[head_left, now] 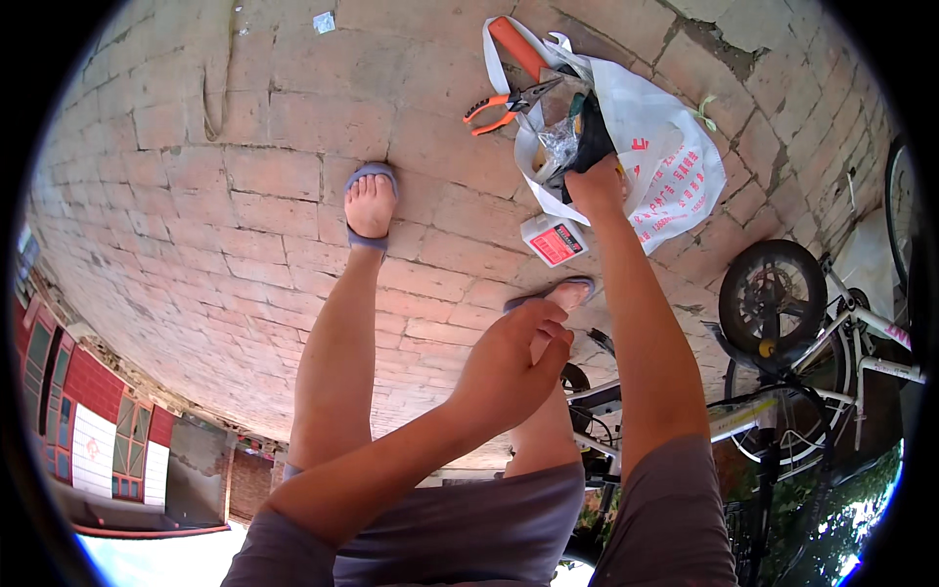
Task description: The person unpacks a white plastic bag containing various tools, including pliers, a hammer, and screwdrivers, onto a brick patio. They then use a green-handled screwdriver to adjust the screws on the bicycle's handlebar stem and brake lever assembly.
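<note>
My right hand (pixel 595 188) is closed at the mouth of a white plastic bag (pixel 675 147) with red print. Its fingertips are hidden against a black cloth-like item (pixel 593 142), so what they grip is unclear. In the bag's opening lie crumpled clear plastic (pixel 558 145) and pliers (pixel 505 106) with orange-and-black handles sticking out to the left. An orange-red bar-like handle (pixel 518 49) pokes out at the far side. Lower down, my left hand (pixel 518 362) hangs half curled above my foot, thumb apart from the index finger, with nothing visible in it.
Beside the bag stands a small white container (pixel 554 241) with a red label. Bicycles (pixel 773 303) crowd the right side. My sandalled feet (pixel 371 203) rest on brick paving (pixel 264 186). A small scrap (pixel 324 22) lies far off, and a building (pixel 98 411) is at lower left.
</note>
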Demonstrator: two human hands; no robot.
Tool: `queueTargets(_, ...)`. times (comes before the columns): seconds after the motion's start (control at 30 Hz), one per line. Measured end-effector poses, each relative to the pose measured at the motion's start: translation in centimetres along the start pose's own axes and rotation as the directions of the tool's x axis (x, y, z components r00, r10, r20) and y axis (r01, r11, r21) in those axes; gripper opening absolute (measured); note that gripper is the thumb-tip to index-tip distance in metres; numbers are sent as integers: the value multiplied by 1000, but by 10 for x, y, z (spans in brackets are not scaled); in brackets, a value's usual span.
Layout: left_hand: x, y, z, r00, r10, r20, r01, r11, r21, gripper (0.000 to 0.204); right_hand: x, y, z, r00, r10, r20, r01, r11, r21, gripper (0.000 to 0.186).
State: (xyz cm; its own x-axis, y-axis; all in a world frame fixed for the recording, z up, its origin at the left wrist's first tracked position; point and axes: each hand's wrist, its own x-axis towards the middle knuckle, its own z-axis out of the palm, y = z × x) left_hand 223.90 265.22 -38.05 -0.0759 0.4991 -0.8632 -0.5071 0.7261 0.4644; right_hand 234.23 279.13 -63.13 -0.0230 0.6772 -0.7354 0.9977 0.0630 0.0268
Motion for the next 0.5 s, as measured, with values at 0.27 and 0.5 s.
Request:
queueTargets(0.27, -3, -2, 0, 1000, 14, 0, -14, 1000, -4, 20, 18, 57, -18, 998, 41, 45, -57, 875, 481, 39)
queueTargets(0.5, 7, 4, -9, 999, -24, -47, 23, 999, -31, 20, -72, 76, -45, 936, -96, 338, -326, 125, 937, 41)
